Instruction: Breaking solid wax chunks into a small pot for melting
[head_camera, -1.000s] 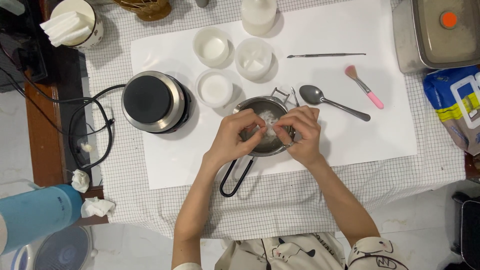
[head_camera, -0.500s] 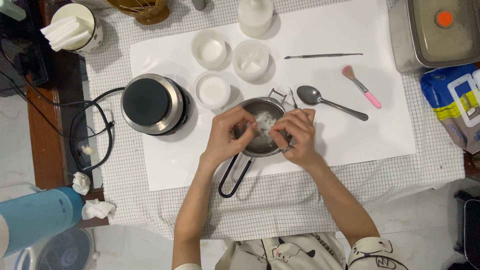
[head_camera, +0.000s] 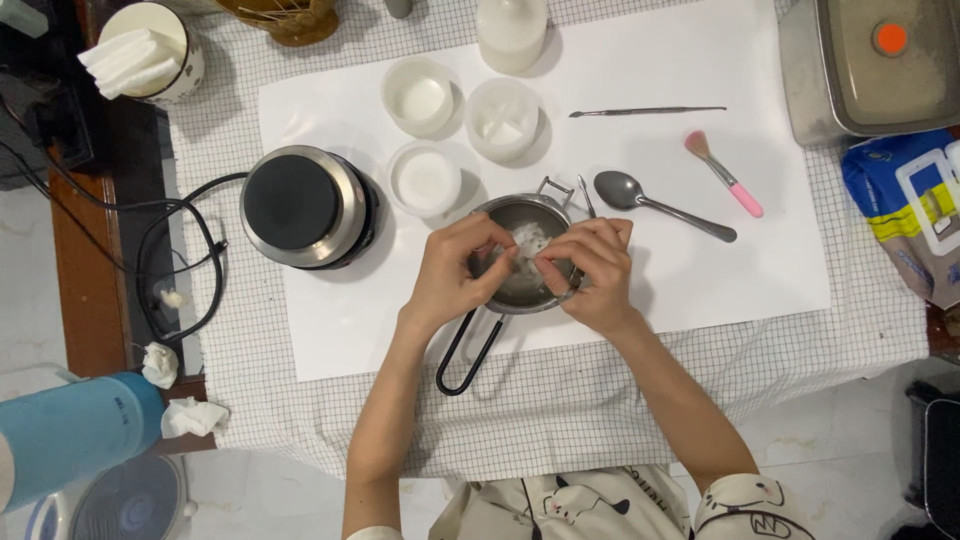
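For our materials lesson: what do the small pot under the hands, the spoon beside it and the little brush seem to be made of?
Small pot: likely stainless steel, its rim grey and shiny, with a dark wire loop handle.
Spoon: polished metal, its bowl reflective.
Brush: pink glossy handle, probably plastic, and soft peach bristles whose fibre is unclear.

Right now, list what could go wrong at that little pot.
Both hands, left hand and right hand, break white chunks over the small metal pot; bits may drop onto the white paper. Leaning on the rim could tip the pot by its long handle. The hotplate's cord could snag.
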